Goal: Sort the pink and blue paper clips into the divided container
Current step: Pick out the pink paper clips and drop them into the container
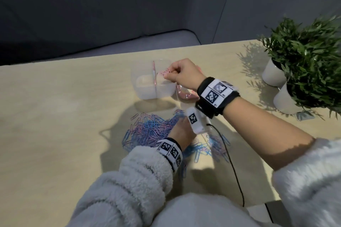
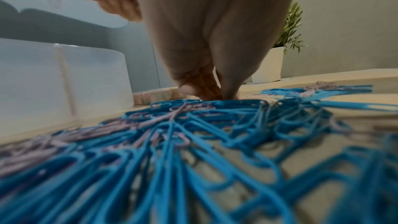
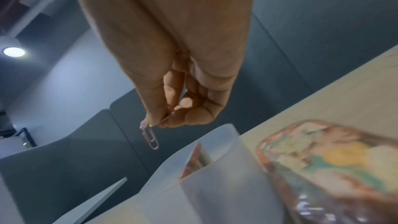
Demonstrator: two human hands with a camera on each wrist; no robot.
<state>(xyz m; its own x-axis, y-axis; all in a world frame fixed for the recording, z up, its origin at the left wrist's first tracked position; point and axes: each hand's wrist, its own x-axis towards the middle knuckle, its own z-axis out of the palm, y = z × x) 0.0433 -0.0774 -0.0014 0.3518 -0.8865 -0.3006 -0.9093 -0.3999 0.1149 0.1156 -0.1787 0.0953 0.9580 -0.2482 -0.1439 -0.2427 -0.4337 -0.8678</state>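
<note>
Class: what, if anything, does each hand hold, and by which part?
Right hand pinches pink paper clips by their upper ends. Left hand rests in the paper clip pile; any hold cannot be told.

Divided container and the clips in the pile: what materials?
Frosted translucent divided container: looks like matte plastic, since the table shows dimly through its walls. Blue and pink paper clips in the pile: probably wire with a coloured coating, given thin bent loops in solid colour; the core isn't visible.

Probably office: partition panels point(image 3: 280, 31), desk point(image 1: 55, 116)

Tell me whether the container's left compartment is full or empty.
Empty, as far as shows: the head view looks through the container to its bare floor left of the divider. The right hand holds pink clips above.
</note>
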